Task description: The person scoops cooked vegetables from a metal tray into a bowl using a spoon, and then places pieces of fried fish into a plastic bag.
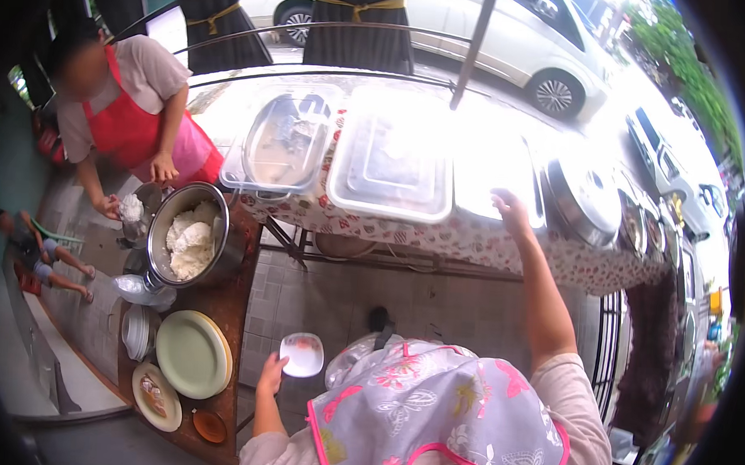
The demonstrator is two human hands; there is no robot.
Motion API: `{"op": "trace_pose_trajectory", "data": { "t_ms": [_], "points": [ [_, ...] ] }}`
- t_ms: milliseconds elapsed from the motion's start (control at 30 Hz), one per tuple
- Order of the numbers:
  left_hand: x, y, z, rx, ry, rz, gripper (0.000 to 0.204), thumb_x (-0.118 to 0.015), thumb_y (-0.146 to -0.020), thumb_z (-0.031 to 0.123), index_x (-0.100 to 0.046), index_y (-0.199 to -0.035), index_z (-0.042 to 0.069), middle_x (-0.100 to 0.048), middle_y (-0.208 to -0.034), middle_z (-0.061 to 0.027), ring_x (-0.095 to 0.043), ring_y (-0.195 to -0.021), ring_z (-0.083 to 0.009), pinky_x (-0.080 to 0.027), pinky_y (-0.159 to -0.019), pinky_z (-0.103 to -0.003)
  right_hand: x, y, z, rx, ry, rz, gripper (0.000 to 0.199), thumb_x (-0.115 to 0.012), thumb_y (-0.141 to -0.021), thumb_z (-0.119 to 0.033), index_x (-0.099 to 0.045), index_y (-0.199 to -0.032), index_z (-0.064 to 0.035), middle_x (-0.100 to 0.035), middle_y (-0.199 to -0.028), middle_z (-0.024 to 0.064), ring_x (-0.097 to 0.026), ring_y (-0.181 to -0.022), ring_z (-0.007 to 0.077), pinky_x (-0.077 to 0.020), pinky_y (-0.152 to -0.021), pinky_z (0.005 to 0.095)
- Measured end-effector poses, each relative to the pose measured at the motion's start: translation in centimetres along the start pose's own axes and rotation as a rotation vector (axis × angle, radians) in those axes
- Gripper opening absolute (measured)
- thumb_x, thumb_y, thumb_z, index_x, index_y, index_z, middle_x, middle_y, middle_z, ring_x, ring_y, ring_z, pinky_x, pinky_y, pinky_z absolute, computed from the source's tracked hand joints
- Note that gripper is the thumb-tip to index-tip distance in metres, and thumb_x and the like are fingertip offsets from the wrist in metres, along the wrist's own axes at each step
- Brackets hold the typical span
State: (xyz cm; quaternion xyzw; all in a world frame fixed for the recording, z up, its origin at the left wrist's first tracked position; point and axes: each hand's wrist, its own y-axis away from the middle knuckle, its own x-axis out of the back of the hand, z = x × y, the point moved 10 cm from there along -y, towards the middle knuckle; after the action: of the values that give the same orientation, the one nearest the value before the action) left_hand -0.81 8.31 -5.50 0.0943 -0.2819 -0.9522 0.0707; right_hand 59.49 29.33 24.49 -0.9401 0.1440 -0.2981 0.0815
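Note:
Low in front of my body, my left hand (273,373) grips the edge of a small white dish (302,355) with rounded corners and a faint reddish pattern. My right arm stretches forward over the table, and my right hand (515,214) is at a covered tray (526,177) washed out by glare. Its fingers look slightly bent and apart; whether they touch the cover is hard to see. Left of it stands a wide container with a clear plastic lid (391,196). Another clear lid (234,170) covers an oval pan (287,141) of food.
Round metal lids (586,196) stand at the right. On the brown side table (235,289) are a large pot (157,256) of rice, a pale green plate (191,353) and stacked bowls (138,332). A co-worker in a red apron (157,127) holds a bag of rice (131,208).

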Motion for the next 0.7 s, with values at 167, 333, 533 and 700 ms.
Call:
{"op": "trace_pose_trajectory", "data": {
  "t_ms": [167, 333, 533, 700],
  "points": [
    [-6.8, -3.6, 11.2, -0.194, 0.129, -0.147, 0.035, -0.057, -0.079, 0.010, -0.047, -0.111, 0.001, -0.056, -0.101, -0.0074, -0.052, -0.095, -0.0159, -0.041, -0.083, -0.029, 5.5, -0.4, 3.1, -0.090, 0.233, 0.110, 0.025, -0.055, -0.077, -0.012, -0.060, -0.100, -0.0043, -0.062, -0.089, 0.0163, -0.060, -0.083, 0.0251, -0.0451, -0.076, 0.0323],
    [-13.4, -1.2, 23.0, -0.372, 0.390, -0.326, 0.034, -0.056, -0.080, 0.010, -0.046, -0.112, 0.007, -0.054, -0.103, -0.0042, -0.051, -0.097, -0.0156, -0.041, -0.084, -0.029, 6.4, -1.9, 5.4, -0.084, 0.500, 0.147, 0.026, -0.055, -0.076, -0.013, -0.056, -0.101, -0.0058, -0.060, -0.089, 0.0183, -0.059, -0.082, 0.0304, -0.0448, -0.073, 0.0378],
    [-12.4, 1.2, 27.5, -0.491, 0.532, -0.339, 0.041, -0.058, -0.080, 0.019, -0.044, -0.115, 0.003, -0.054, -0.108, -0.0062, -0.054, -0.097, -0.0176, -0.046, -0.081, -0.030, 5.6, -0.2, 6.8, -0.250, 0.669, 0.161, 0.041, -0.057, -0.073, -0.016, -0.040, -0.110, -0.0120, -0.060, -0.085, 0.0201, -0.057, -0.086, 0.0367, -0.0441, -0.073, 0.0437],
    [-12.4, 3.2, 26.2, -0.533, 0.609, -0.307, 0.039, -0.054, -0.083, 0.021, -0.044, -0.115, 0.003, -0.054, -0.110, -0.0080, -0.054, -0.097, -0.0198, -0.048, -0.079, -0.032, 6.9, 2.4, 6.4, -0.162, 0.765, 0.201, 0.035, -0.057, -0.074, -0.016, -0.043, -0.105, -0.0106, -0.060, -0.085, 0.0195, -0.058, -0.081, 0.0360, -0.0441, -0.069, 0.0449]
  ]
}}
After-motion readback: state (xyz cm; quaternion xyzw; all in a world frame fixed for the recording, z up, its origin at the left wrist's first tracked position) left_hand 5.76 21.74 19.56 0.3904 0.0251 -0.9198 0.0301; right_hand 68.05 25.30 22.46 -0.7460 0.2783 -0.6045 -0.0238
